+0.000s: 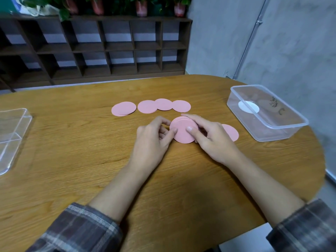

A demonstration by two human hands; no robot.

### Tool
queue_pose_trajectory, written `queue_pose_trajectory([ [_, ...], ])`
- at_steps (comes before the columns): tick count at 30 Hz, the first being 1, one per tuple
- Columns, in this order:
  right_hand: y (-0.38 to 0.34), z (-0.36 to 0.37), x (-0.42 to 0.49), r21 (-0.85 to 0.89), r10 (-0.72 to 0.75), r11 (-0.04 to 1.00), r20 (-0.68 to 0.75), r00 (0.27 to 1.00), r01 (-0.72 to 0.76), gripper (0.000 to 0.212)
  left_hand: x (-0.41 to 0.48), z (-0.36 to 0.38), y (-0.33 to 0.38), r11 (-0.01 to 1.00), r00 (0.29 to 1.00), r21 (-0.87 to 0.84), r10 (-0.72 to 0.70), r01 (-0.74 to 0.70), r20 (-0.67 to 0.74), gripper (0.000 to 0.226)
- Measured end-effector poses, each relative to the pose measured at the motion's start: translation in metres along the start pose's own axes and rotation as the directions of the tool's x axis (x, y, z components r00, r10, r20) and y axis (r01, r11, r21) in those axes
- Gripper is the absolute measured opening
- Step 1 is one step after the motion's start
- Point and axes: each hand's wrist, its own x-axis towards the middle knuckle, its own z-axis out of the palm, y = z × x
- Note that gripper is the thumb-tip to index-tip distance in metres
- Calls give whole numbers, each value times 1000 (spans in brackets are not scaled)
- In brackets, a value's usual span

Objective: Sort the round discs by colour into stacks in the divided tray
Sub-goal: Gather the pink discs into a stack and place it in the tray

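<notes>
A small stack of pink discs (182, 132) is being pinched over the desk (91, 142) by the right hand (209, 137), thumb on top, and by the left hand (154, 139), curled fingertips at its edge. One pink disc (231, 131) is being half hidden by the right hand. Beyond, a row of pink discs (151, 106) is lying flat, flanked well apart by the divided tray (12, 128) far left and a clear tub (269, 124) on the right.

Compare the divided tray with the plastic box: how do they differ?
The divided tray has inner walls and sharp edges; the plastic box is one open space with rounded corners. The tray lies far left, partly out of view; the box lies far right, holding a white disc. Both are clear and lidless.
</notes>
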Motion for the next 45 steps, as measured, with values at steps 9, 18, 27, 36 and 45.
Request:
queue_pose_trajectory([
  [9, 4, -28, -25, -58, 62, 996, -107, 992, -69, 24, -3, 5, -1, 989, 988, 55, 132, -137, 84, 20],
  [18, 22, -73, -74, -79, 134, 984, -261, 956, -160, 24, 0, 41, 19, 967, 949, 91, 210, -236, 236, 23],
  [27, 33, -81, -88, -104, 161, 969, -416, 895, -222, 23, 12, 66, 28, 925, 883, 160, 261, -344, 391, 50],
  [36, 37, -80, -86, -131, 176, 957, -450, 876, -260, 24, 24, 84, 41, 886, 845, 207, 290, -414, 450, 59],
  [45, 35, -80, -86, -132, 190, 953, -446, 875, -274, 23, 20, 77, 43, 849, 841, 267, 313, -456, 442, 35],
])
